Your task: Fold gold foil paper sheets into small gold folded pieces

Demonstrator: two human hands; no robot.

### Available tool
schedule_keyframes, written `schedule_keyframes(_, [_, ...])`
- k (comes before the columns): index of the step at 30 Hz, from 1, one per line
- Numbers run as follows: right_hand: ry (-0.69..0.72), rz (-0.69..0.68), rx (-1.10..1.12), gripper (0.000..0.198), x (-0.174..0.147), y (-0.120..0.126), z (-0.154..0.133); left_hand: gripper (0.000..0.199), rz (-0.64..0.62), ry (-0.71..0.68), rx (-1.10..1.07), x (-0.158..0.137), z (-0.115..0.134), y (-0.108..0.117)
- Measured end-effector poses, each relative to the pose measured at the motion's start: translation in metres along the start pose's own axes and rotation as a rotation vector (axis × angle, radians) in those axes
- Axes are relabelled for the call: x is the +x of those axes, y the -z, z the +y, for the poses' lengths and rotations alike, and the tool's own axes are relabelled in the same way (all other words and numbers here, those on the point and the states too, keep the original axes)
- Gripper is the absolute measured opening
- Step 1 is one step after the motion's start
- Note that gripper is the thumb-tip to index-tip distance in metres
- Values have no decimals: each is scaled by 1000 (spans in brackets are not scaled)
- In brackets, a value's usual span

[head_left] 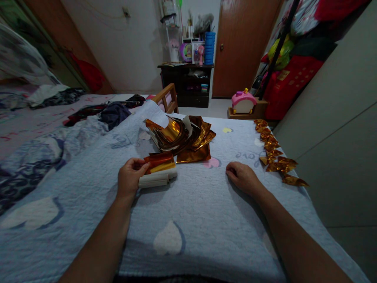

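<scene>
My left hand (129, 177) pinches the left edge of a shiny gold foil sheet (161, 162), with thumb and fingers closed on it. Just below that sheet lie white paper rolls (154, 180), close to my fingers. Beyond them spreads a loose, curled stack of gold foil sheets (172, 131), some showing pale backs. On the right, my right hand (240, 175) rests on the bedspread with its fingers curled in; I see nothing in it. Several folded, twisted gold foil pieces (272, 151) form a row at the bed's right edge.
The quilted blue bedspread (200, 220) is printed with hearts and lettering. Crumpled clothes (114, 114) lie to the left, near a fan (23, 55). At the back stand a wooden chair (169, 98), a dark cabinet (185, 86) and a pink toy case (244, 103). A pale wardrobe borders the right.
</scene>
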State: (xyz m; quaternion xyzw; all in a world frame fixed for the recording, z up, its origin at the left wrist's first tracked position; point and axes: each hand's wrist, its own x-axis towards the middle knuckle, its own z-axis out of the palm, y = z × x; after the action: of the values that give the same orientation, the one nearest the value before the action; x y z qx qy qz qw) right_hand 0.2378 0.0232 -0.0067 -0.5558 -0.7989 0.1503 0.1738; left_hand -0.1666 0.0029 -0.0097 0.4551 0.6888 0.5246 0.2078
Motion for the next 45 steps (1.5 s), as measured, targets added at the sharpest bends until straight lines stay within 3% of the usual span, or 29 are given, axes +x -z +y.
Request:
schedule_keyframes(13, [-7,-7,-4,12,1,-1,0,22,-20,-115,33,2,-1,2])
schedule_keyframes(28, [2,2,0,12,0,-1,1,44,-40,-37,-156,-4,10,-2])
schedule_keyframes(41, [4,3,-5,12,1,-1,1,39,-63,20,-167,-7,9,-1])
schedule_keyframes(45, [9,10,-5,12,1,-2,2,39,-69,-21,-138,-8,16,0])
